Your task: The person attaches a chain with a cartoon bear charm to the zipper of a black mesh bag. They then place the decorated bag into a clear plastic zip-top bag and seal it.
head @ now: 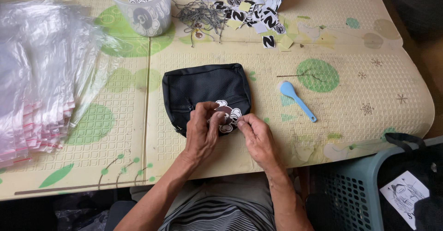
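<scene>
On the black pouch (206, 89), left hand (201, 130) and right hand (258, 138) both pinch a cartoon charm (228, 114)

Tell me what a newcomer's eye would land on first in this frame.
Dead centre, the left hand and right hand pinch a cartoon-shaped tag against a black pouch on the patterned mat. A heap of clear plastic bags fills the left side. Right of the pouch lies a light blue spoon.
</scene>
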